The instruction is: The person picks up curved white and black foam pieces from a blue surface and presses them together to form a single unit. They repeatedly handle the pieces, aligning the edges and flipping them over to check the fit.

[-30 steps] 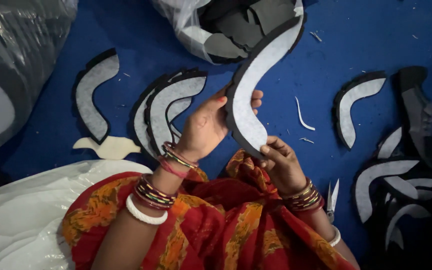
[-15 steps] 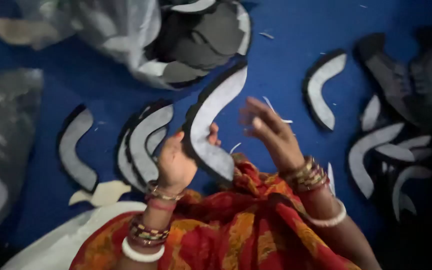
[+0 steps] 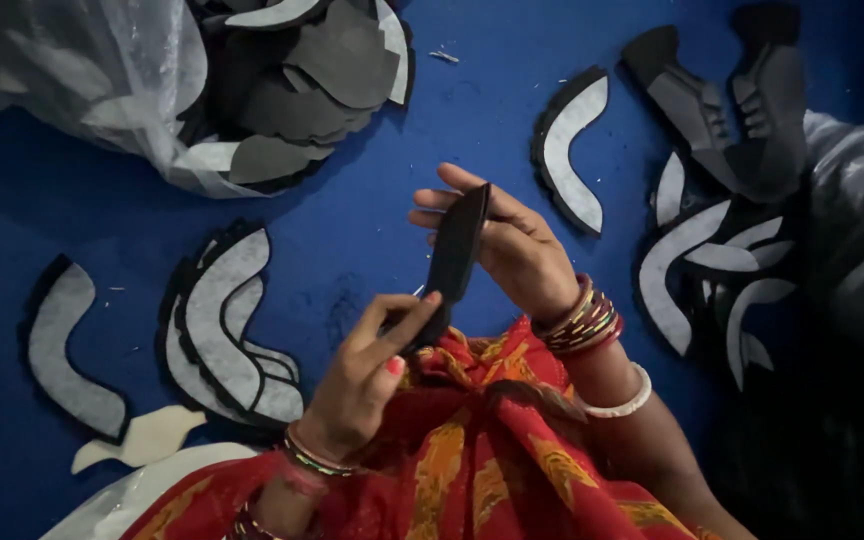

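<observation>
The dark curved foam piece (image 3: 455,255), edge-on, is pinched by the left hand (image 3: 367,375) and right hand (image 3: 512,245). Finished grey-faced pieces (image 3: 227,330) lie stacked beside; more fill the plastic bag (image 3: 142,90).

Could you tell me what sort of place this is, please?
Probably a floor workspace for making shoe parts. Curved grey-and-black cut pieces lie stacked on a blue mat, a plastic bag holds more, and both hands hold a dark piece.

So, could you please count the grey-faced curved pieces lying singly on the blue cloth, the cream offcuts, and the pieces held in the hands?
grey-faced curved pieces, lying singly: 2
cream offcut: 1
dark curved piece, held by left hand and right hand: 1
Total: 4
</observation>
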